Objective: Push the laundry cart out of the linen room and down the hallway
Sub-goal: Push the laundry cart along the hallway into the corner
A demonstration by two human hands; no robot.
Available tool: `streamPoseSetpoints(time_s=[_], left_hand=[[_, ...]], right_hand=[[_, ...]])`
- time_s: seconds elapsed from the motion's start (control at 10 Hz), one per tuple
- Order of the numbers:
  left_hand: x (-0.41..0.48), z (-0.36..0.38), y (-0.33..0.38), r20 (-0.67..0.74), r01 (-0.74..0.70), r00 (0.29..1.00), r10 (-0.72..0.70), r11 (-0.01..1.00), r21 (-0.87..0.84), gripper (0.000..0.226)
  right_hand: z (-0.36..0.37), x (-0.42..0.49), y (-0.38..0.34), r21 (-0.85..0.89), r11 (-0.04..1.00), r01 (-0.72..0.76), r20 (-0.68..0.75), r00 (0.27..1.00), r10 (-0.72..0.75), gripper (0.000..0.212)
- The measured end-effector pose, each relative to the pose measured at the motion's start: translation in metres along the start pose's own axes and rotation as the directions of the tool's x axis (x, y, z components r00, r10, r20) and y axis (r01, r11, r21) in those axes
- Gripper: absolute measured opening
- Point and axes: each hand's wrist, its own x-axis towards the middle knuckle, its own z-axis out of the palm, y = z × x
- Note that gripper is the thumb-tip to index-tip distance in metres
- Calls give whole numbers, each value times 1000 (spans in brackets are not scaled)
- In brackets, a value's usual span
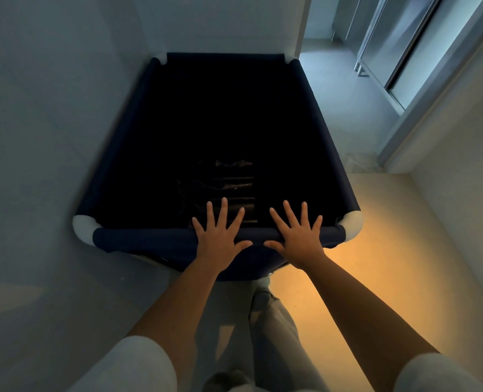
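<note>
The laundry cart (138, 239) is a deep dark-blue fabric bin with white corner pieces, standing right in front of me. Its inside is very dark; some dark folded material (229, 179) lies at the bottom. My left hand (219, 239) rests flat on the near rim, fingers spread, thumb over the bar. My right hand (298, 239) lies beside it on the same rim, fingers also spread. Neither hand is curled around the bar.
A pale wall (50, 108) runs close along the cart's left side and another wall (220, 21) meets its far end. To the right, a doorway frame (421, 128) opens onto a lighter floor (339, 89) with metal panels beyond. My legs show below.
</note>
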Motion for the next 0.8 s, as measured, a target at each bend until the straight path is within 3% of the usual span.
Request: streamPoseSetpoints(time_s=[0.8], left_hand=[[-3,-1,1,-43,-9,999,10,1000,30,81]], right_hand=[[1,-1,1,9,1000,11,-19,1000,-11,79]])
